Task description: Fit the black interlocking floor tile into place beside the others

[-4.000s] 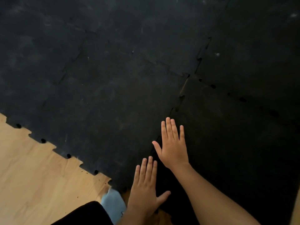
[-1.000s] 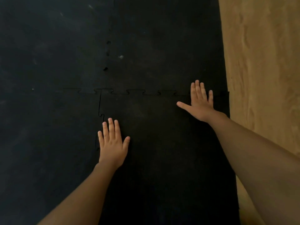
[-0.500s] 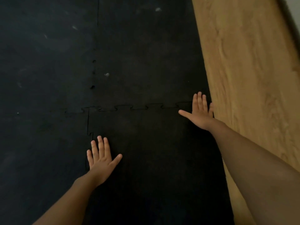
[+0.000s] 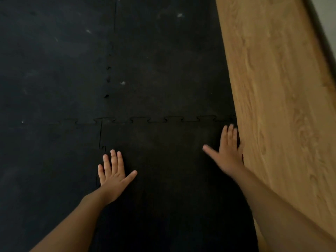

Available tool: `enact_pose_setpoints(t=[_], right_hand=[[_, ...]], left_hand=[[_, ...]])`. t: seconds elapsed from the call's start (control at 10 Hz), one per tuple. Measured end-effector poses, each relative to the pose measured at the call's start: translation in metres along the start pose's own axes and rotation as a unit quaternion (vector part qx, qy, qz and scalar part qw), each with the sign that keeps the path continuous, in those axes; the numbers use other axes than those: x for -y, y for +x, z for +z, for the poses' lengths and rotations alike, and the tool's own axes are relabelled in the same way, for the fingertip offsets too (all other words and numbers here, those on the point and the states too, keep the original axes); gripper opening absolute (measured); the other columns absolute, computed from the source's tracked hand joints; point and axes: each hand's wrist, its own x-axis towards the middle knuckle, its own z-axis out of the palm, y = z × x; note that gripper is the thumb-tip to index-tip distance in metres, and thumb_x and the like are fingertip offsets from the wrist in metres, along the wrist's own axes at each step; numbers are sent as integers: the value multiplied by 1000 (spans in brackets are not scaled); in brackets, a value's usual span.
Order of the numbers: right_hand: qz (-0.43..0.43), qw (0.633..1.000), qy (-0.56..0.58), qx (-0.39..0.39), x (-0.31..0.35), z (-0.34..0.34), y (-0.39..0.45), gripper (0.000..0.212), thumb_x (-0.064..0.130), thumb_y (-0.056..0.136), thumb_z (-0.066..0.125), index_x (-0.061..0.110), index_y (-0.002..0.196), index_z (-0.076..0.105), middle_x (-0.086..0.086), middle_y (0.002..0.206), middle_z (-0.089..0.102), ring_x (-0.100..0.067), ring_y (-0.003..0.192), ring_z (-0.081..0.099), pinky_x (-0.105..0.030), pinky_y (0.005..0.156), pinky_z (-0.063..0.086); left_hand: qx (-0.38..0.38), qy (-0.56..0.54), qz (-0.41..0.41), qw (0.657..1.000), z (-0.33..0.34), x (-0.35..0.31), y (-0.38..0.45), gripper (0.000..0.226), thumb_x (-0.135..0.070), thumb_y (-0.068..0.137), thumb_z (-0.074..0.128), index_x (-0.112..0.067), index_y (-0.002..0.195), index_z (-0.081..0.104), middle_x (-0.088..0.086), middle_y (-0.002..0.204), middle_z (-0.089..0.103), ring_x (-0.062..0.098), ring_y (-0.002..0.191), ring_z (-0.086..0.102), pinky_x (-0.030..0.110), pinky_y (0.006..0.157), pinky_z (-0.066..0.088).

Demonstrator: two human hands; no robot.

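Observation:
The black interlocking floor tile (image 4: pixel 167 160) lies flat in the lower middle. Its toothed far edge meets the tile beyond (image 4: pixel 163 70) along a jigsaw seam. Its left edge runs beside another laid tile (image 4: pixel 45 170), with a thin dark gap showing near the far left corner. My left hand (image 4: pixel 113 174) rests flat, fingers spread, on the tile's left edge over that seam. My right hand (image 4: pixel 227 151) lies flat on the tile's right edge, near the far right corner, next to the wooden floor. Neither hand holds anything.
Bare wooden floor (image 4: pixel 281 106) runs along the right of the mats. A dark skirting strip and a pale wall (image 4: pixel 327 24) show at the top right. More black mats (image 4: pixel 45 60) with pale scuffs cover the left and far floor.
Over four seconds my view shifted to the mat's right edge and my hands spread apart. In the last half second my right hand slid back along the right edge; my left hand stays put.

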Motion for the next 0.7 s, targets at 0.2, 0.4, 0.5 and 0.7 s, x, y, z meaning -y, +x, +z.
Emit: enact_pose_setpoints(t=[0.2, 0.4, 0.5, 0.7], right_hand=[[55, 993, -32, 99, 31, 76, -93, 137, 90, 66, 48, 16, 136, -44, -7, 145, -51, -29, 135, -44, -59, 112, -20], [59, 994, -41, 77, 32, 76, -89, 145, 90, 59, 57, 17, 134, -44, -6, 143, -52, -29, 134, -44, -61, 113, -16], [49, 996, -36, 70, 32, 75, -89, 145, 90, 60, 57, 17, 135, -44, -5, 143, -51, -28, 134, -44, -60, 111, -17], [13, 998, 12, 61, 51, 43, -109, 124, 82, 76, 48, 15, 148, -28, -7, 161, -30, -24, 145, -28, -59, 118, -9]], left_hand=[[-13, 2, 16, 1000, -1, -1, -9, 106, -69, 85, 42, -22, 128, -44, 1, 139, -52, 26, 128, -46, 46, 109, -23], [-71, 39, 20, 997, 2, -1, -13, 105, -67, 87, 41, -15, 142, -32, 6, 151, -39, 25, 135, -36, 47, 113, -15], [-111, 72, 50, 990, -4, -2, -31, 92, -62, 91, 35, -15, 147, -21, 5, 156, -29, 22, 140, -28, 45, 114, -13], [-186, 148, 134, 962, -39, -11, -122, 82, -62, 93, 21, -19, 143, -28, 1, 152, -34, 19, 137, -35, 42, 114, -18]])
